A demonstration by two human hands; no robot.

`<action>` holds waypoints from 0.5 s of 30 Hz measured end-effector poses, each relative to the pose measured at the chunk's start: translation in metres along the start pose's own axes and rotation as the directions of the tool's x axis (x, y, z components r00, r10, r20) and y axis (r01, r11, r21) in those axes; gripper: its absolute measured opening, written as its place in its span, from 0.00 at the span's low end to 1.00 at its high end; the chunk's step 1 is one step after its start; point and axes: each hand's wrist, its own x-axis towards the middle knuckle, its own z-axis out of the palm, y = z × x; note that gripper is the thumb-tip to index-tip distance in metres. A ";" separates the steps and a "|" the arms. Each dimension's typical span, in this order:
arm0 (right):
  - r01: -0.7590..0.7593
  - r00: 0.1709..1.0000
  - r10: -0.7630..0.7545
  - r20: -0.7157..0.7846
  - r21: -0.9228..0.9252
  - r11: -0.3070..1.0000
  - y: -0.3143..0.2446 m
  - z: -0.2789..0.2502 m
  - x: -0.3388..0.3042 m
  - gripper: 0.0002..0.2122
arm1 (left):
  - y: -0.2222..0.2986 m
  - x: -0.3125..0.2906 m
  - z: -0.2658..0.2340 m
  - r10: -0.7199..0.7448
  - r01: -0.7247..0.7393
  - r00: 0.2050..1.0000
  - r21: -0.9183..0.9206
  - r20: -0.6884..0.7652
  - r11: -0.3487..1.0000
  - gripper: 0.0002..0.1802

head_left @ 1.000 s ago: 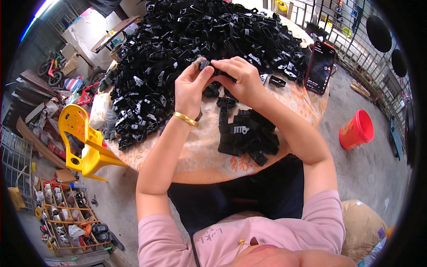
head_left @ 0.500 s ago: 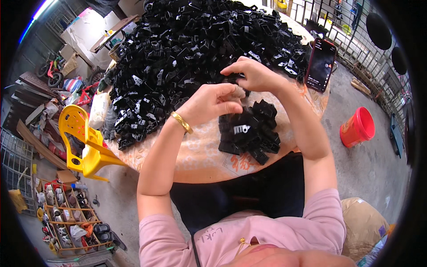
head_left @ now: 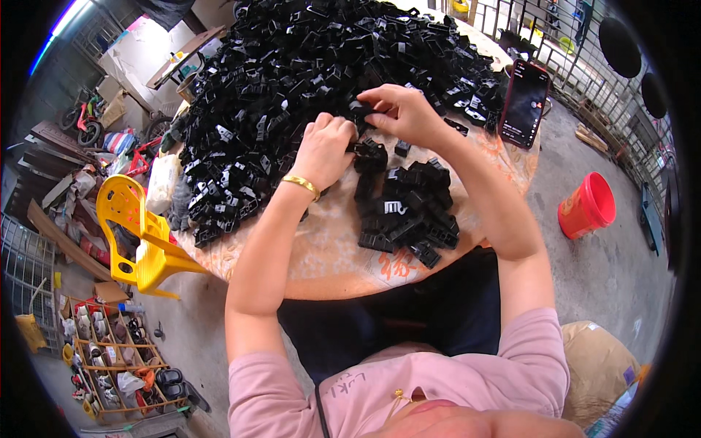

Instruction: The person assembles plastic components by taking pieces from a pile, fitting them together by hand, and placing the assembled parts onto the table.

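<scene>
Phone (head_left: 524, 104) and bucket (head_left: 586, 206) lay to my right; my left hand (head_left: 326, 148) and right hand (head_left: 404, 113) pinched black parts (head_left: 365, 113) at the heap's (head_left: 307, 66) edge.

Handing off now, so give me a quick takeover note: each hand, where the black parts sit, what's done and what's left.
Left hand: at the edge of the big pile of black plastic parts, fingers curled on a part; grip not clear.
Right hand: pinching a black part at the pile's near edge.
Done: a small stack of black parts lies on the table in front of the person.
Left: the big pile, far larger than the stack.
Nearby: phone on the table's right side.
</scene>
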 end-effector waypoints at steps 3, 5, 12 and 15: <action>0.060 0.998 -0.061 0.017 0.085 0.995 -0.015 0.005 -0.003 0.17 | 0.000 0.003 -0.005 -0.177 0.096 0.968 -0.392 -0.176 0.915 0.15; 0.137 0.990 -0.134 -0.041 0.086 0.987 -0.018 0.013 -0.003 0.17 | -0.004 0.005 -0.009 -0.358 0.196 0.924 -0.642 -0.132 0.741 0.20; 0.097 0.986 -0.064 -0.153 0.216 0.972 -0.022 0.018 -0.004 0.16 | -0.011 0.004 -0.018 -0.481 0.162 0.876 -0.959 0.032 0.232 0.17; 0.076 0.984 -0.045 -0.175 0.174 0.982 -0.024 0.016 -0.004 0.16 | -0.008 0.004 -0.015 -0.492 0.141 0.870 -0.956 -0.003 0.256 0.16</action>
